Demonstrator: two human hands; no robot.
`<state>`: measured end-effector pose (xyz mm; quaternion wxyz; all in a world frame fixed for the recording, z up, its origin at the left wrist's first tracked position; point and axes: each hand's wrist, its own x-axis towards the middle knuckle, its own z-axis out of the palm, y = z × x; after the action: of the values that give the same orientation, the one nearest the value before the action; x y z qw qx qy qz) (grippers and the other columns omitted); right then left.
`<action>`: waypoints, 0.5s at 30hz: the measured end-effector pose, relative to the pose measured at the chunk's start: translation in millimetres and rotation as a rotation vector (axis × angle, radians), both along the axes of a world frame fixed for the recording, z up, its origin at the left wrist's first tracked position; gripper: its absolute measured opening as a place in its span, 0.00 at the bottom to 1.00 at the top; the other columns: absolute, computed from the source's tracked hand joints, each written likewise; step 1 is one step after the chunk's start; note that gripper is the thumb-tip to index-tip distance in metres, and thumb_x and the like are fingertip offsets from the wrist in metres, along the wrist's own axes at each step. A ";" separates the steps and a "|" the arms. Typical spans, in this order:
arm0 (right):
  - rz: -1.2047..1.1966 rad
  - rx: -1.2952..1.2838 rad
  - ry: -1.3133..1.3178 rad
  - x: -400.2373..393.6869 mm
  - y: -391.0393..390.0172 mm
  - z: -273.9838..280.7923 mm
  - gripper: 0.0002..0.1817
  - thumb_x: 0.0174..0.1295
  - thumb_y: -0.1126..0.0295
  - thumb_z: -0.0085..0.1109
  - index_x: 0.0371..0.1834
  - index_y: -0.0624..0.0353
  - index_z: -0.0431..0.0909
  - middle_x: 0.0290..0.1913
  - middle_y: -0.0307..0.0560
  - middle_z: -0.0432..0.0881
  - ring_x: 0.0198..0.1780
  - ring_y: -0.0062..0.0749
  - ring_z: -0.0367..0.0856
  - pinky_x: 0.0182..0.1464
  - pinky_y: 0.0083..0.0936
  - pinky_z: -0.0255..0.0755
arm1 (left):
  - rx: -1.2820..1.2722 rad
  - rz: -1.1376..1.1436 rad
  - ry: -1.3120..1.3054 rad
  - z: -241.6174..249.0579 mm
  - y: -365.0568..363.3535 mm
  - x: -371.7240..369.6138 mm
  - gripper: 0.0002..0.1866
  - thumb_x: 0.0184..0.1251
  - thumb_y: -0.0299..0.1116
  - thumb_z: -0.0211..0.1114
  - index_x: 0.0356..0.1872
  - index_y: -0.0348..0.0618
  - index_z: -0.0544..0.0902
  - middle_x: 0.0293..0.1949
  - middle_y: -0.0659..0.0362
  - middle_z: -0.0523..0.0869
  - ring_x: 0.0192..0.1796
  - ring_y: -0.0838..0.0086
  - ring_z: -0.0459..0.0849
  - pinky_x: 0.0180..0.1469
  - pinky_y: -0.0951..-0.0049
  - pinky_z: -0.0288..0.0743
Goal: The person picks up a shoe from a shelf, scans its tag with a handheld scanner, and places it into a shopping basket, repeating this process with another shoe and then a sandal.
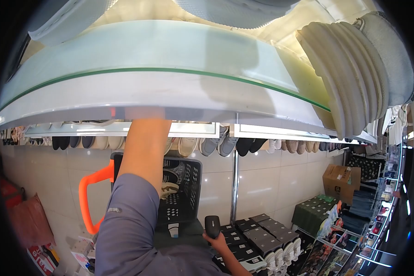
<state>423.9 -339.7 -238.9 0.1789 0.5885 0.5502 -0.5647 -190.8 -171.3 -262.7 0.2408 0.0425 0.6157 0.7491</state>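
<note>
My left arm, in a grey sleeve, reaches up and away to the white shelf edge (142,89). The left hand is hidden behind that edge, so its fingers do not show. Low in the view my right hand (217,240) is closed around a black handheld scanner (212,225), held upright. Partly behind my left arm stands a black perforated basket (193,184) with an orange handle (83,198). Several shoes (170,188) lie inside it.
Rows of shoes (187,146) line a lower shelf. Pale shoes (345,78) stand on the glass shelf at upper right. Dark shoe boxes (262,234) are stacked beside my right hand. A metal pole (235,184) rises behind them. A cardboard box (341,181) sits farther right.
</note>
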 end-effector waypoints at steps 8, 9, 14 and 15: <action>0.031 -0.063 0.000 -5.4 -5.7 -3.7 0.18 0.51 0.60 0.74 0.39 0.59 0.82 0.30 0.37 0.82 0.32 0.22 0.79 0.36 0.23 0.72 | 0.058 -0.044 -0.098 -7.5 -8.9 13.3 0.16 0.68 0.37 0.60 0.51 0.38 0.78 0.46 0.52 0.83 0.48 0.65 0.83 0.47 0.65 0.78; 0.036 -0.032 0.042 -7.0 -6.5 -4.5 0.18 0.51 0.61 0.74 0.39 0.59 0.82 0.31 0.38 0.82 0.32 0.22 0.79 0.37 0.23 0.72 | 0.064 -0.044 -0.114 -11.6 -13.3 15.4 0.16 0.68 0.37 0.60 0.51 0.38 0.78 0.46 0.52 0.83 0.48 0.65 0.83 0.47 0.65 0.78; 0.071 -0.026 0.043 -5.8 -8.9 -14.8 0.18 0.50 0.60 0.74 0.39 0.60 0.82 0.33 0.39 0.83 0.34 0.23 0.79 0.38 0.25 0.72 | 0.072 -0.033 -0.200 -23.6 -50.9 33.2 0.16 0.68 0.37 0.60 0.50 0.38 0.78 0.46 0.52 0.83 0.48 0.66 0.83 0.46 0.65 0.78; 0.074 -0.035 0.040 -10.2 -10.1 -14.5 0.18 0.50 0.60 0.74 0.39 0.60 0.82 0.33 0.39 0.83 0.34 0.23 0.79 0.38 0.25 0.72 | 0.073 -0.032 -0.216 -24.6 -58.1 36.3 0.15 0.68 0.37 0.60 0.50 0.38 0.78 0.46 0.52 0.83 0.48 0.66 0.83 0.46 0.65 0.78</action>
<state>413.7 -349.8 -253.4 0.1989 0.5532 0.5650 -0.5790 -154.5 -229.4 -287.3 0.3159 -0.0200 0.5576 0.7674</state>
